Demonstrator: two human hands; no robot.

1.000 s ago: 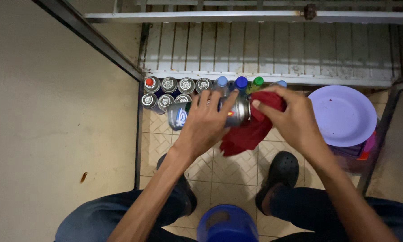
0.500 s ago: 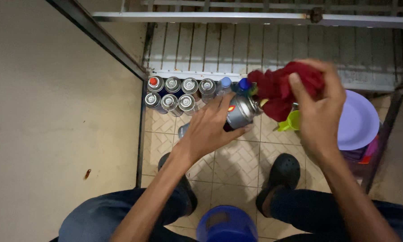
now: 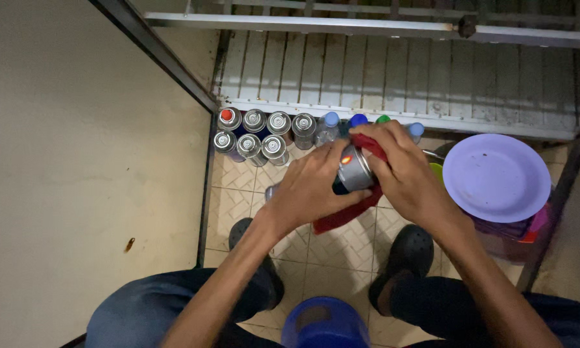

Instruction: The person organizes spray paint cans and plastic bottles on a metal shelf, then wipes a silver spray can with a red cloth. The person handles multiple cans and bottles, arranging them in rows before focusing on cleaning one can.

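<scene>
My left hand grips a silver spray can lying on its side above the tiled floor. My right hand holds a red cloth pressed around the can's top end; part of the cloth hangs below the can. Just beyond the hands, several upright spray cans with silver tops stand in rows against the white ledge, beside bottles with blue and green caps.
A round lilac plate rests on a stack of coloured things at the right. A blue round stool or bucket sits between my legs. My black shoes are on the tiled floor. A cream wall fills the left; a slatted metal gate is behind.
My right hand with the red cloth was lifted up and right half a second ago; it has come back down onto the can. The view shifted slightly.
</scene>
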